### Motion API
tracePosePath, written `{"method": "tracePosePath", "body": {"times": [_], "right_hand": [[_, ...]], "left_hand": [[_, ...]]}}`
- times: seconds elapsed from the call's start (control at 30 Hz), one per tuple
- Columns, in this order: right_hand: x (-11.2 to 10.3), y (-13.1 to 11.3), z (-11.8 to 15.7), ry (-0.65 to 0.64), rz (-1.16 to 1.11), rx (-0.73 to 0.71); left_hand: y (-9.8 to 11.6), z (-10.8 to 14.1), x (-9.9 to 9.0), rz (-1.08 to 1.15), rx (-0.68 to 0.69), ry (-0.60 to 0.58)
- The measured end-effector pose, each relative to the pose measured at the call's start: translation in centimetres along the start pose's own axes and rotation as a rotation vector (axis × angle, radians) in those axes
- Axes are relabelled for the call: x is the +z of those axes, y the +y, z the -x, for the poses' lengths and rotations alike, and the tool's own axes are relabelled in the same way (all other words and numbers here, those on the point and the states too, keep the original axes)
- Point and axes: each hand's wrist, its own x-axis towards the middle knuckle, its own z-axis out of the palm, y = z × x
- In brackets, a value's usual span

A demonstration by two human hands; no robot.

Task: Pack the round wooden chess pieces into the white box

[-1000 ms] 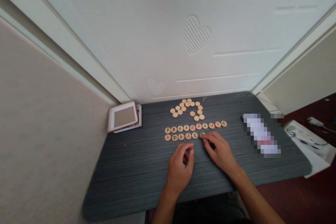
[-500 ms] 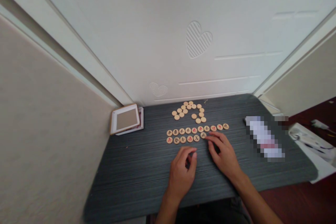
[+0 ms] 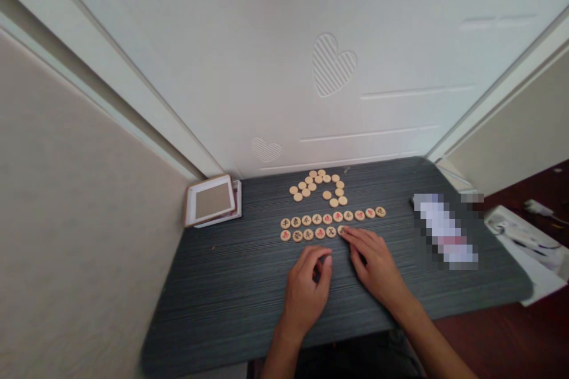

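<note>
Two rows of Chinese chess pieces, round and pale wooden with red or black characters, lie on the dark table. The upper row (image 3: 338, 217) is longer than the lower row (image 3: 308, 234). My right hand (image 3: 376, 260) has its fingers stretched out, fingertips touching the last piece (image 3: 341, 230) at the right end of the lower row and partly covering it. Below that row my left hand (image 3: 306, 284) hovers or rests loosely curled, thumb and index finger a little apart, with nothing visible between them. Several more pieces (image 3: 313, 187) lie with blank sides up behind the rows.
A shallow white tray-like frame (image 3: 191, 204) lies on another box at the table's back left. A blurred-out object (image 3: 444, 228) is at the right. Beyond the table's right edge stands a white box with cables (image 3: 528, 243). A white panel (image 3: 267, 83) rises behind the table (image 3: 213, 308).
My right hand's fingers have moved slightly left and straightened onto the last piece of the lower row. My left hand stays about where it was. The view has shifted a little.
</note>
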Motion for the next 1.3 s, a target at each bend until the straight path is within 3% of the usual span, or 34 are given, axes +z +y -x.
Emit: {"method": "tracePosePath", "body": {"times": [0.1,0.27,0.43,0.63,0.8,0.97,1.1,1.3], "right_hand": [[0.0,-0.2,0.1,0.021,-0.019,0.018],[-0.6,-0.5,-0.3,0.16,-0.114,0.045],[-2.8,1.1,-4.1,0.17,-0.077,0.027],[-4.2,3.8,-10.5,-0.093,0.01,-0.013],[-2.9,4.0,-12.6,-0.208,0.061,0.017],[-2.4,4.3,-13.0,-0.179,0.076,0.071],[-3.7,4.3,-12.2,-0.144,0.063,0.098],[-5.7,3.0,-5.9,-0.085,-0.159,0.106]], "left_hand": [[0.0,0.0,0.0,-0.002,0.0,0.002],[0.1,0.0,0.0,-0.001,-0.001,-0.001],[0.1,0.1,0.0,-0.013,0.007,0.005],[0.0,0.1,0.0,-0.005,0.015,0.009],[-0.1,0.2,0.0,0.011,0.013,0.011],[-0.1,0.2,0.0,0.019,0.016,-0.01],[-0.1,0.3,0.0,0.014,0.016,-0.008],[-0.2,0.2,0.1,-0.006,0.031,-0.02]]}}
